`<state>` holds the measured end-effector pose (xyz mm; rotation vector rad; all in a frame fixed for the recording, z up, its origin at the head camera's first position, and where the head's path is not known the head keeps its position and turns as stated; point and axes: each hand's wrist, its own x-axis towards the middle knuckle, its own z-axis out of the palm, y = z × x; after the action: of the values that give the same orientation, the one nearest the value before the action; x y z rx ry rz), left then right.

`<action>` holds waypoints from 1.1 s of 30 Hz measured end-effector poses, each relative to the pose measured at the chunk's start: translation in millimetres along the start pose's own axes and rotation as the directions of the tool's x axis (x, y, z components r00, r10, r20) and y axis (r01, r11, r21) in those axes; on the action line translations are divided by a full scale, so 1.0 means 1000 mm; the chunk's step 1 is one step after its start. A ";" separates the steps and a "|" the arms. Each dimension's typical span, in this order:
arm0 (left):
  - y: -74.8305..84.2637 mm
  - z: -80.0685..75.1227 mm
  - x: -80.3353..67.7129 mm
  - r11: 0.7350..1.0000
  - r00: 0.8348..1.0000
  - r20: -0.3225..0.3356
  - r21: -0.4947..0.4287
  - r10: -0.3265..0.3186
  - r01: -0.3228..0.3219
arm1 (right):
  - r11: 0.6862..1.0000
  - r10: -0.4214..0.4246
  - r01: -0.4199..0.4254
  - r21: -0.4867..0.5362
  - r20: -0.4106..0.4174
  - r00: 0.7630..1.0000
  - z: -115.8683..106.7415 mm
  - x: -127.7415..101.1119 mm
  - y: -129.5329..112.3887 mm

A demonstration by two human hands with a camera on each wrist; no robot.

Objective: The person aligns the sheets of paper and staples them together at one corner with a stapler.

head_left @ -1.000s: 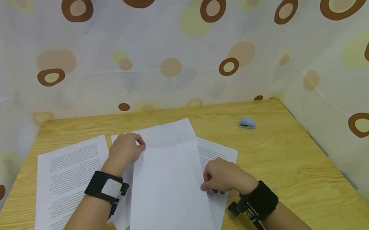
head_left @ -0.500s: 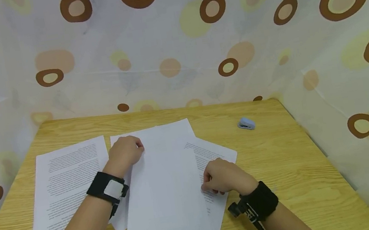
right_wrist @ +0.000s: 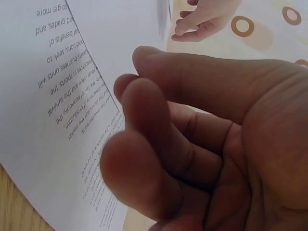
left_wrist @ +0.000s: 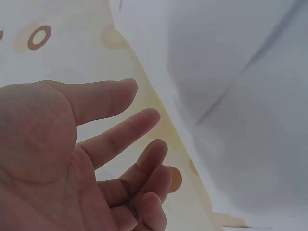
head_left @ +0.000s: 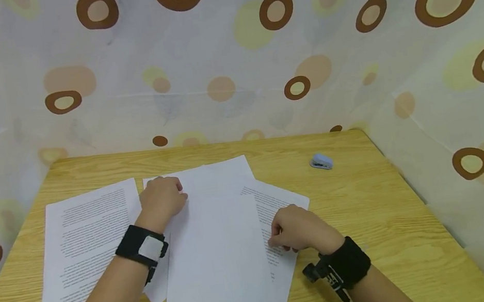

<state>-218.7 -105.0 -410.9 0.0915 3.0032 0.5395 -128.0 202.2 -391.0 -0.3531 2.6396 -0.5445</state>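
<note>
In the middle of the table a blank-sided white sheet (head_left: pixel 216 264) lies over other sheets, including a slanted printed sheet (head_left: pixel 280 265) on its right. My left hand (head_left: pixel 162 198) is over the upper left part of the sheets. Its fingers are loosely bent and apart in the left wrist view, with the paper (left_wrist: pixel 236 139) beyond the fingertips. Above the printed sheet, near the blank sheet's right edge, is my right hand (head_left: pixel 298 228). Its fingers bend loosely toward the thumb, and nothing shows between them in the right wrist view.
A separate printed sheet (head_left: pixel 90 236) lies on the left of the wooden table (head_left: pixel 370 194). Toward the back right stands a small light-blue stapler (head_left: pixel 321 161). Patterned cloth (head_left: pixel 217 50) rises behind and beside the table.
My right hand has let go of the blank sheet's right edge and moved slightly right. That edge has shifted left, uncovering more print. My left hand has barely moved.
</note>
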 end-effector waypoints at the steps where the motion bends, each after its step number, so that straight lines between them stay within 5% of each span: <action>1: 0.002 0.001 0.001 1.000 1.000 -0.001 -0.001 0.006 -0.006 | 1.000 0.005 -0.005 0.001 -0.001 1.000 -0.001 -0.001 0.001; 19: 0.046 0.006 0.013 0.997 0.997 0.004 -0.007 0.082 -0.082 | 0.996 0.064 -0.069 -0.062 -0.081 0.995 -0.005 -0.015 0.016; 33: 0.087 0.031 0.025 0.989 0.989 0.009 0.029 0.146 -0.146 | 0.984 0.136 -0.154 -0.095 -0.169 0.976 -0.003 -0.018 0.027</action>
<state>-237.3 -11.4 -411.2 0.3173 3.0143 0.5060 -118.5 233.3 -393.6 -0.1512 2.8310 -0.3991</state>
